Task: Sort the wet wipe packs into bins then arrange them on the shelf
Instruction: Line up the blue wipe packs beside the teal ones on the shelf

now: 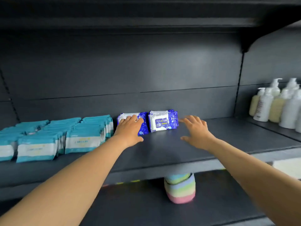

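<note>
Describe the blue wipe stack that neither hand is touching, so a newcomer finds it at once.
On the dark shelf, look right of the teal packs. Two blue-and-white stacks stand at the back; it is the right stack, label showing, while the left hand covers the other.

Dark grey metal shelving unit fills the view: flat back panel [130,70] w/ a horizontal seam, upper shelf's underside [130,22] at 12 o'clock. A slotted upright [240,82] at 2 o'clock splits off the next bay. Soft light patch on the panel near centre; lower deck [138,209] at 6 o'clock sits in shadow.
</note>
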The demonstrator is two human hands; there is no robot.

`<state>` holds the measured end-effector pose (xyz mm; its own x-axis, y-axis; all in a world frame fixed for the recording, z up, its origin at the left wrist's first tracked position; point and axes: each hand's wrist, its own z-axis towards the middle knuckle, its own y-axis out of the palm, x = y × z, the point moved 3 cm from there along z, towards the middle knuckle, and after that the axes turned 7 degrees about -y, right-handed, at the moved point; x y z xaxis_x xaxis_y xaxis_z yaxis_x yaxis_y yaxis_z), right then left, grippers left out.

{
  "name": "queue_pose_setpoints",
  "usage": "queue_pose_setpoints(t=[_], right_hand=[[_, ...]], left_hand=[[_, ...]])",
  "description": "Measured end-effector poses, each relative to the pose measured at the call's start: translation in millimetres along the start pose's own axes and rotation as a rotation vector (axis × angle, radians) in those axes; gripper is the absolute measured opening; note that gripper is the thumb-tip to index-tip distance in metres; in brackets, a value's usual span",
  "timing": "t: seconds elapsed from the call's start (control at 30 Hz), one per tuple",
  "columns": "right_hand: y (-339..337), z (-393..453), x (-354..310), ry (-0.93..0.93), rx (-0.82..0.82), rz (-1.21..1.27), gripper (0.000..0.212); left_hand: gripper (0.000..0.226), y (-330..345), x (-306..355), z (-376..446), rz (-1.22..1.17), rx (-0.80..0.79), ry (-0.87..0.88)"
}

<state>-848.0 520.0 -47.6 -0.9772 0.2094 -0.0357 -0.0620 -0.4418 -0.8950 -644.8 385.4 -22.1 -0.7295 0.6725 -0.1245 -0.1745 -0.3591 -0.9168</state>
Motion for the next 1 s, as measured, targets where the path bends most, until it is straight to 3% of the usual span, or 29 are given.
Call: queue_pose_setpoints(t=[0.23,0.47,0.7,1.0], right_hand=[[-32,-163,-18,0.025,-0.085,0.024,0.064],[-4,-294,-12,0.090,-0.256,0.071,0.066],[80,-393,13,0.194,-0.477,0.171,0.063],[247,-504,65,0.308,-0.778,0.295,0.064]], left_hand=[[0.064,-19,68,-136,-0.160,-0.014,0.044],[0.058,24,134,-245,-0.235,-0.207,0.076],[0.058,135,193,-315,-0.326,-0.521,0.039],[0.053,325,270,-396,-0.450,-0.904,-0.152]])
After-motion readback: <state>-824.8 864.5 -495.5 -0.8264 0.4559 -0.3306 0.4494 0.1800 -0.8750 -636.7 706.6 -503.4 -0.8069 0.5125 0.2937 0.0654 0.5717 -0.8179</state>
